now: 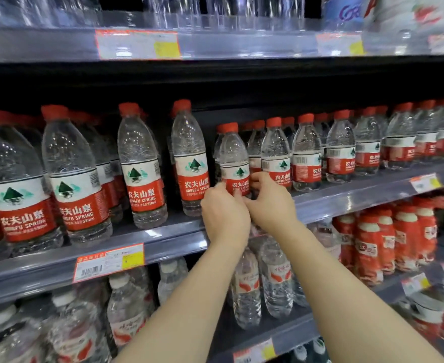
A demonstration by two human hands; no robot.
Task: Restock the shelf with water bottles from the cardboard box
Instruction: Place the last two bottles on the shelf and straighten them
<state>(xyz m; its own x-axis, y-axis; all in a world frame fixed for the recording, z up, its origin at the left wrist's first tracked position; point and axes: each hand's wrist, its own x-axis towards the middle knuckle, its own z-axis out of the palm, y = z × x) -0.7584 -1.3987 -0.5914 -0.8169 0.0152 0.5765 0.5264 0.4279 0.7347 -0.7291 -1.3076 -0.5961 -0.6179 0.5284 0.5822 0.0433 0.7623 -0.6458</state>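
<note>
left hand and right hand both gripping lower label area of small red-capped water bottle, bottle upright on middle shelf, clear water inside, taller bottle just left, same-size row right

The water bottles are clear with red caps, their labels white above, red below, with a green mountain mark. The grey shelf carries a white, red-bordered, yellow-patched price tag.
</note>
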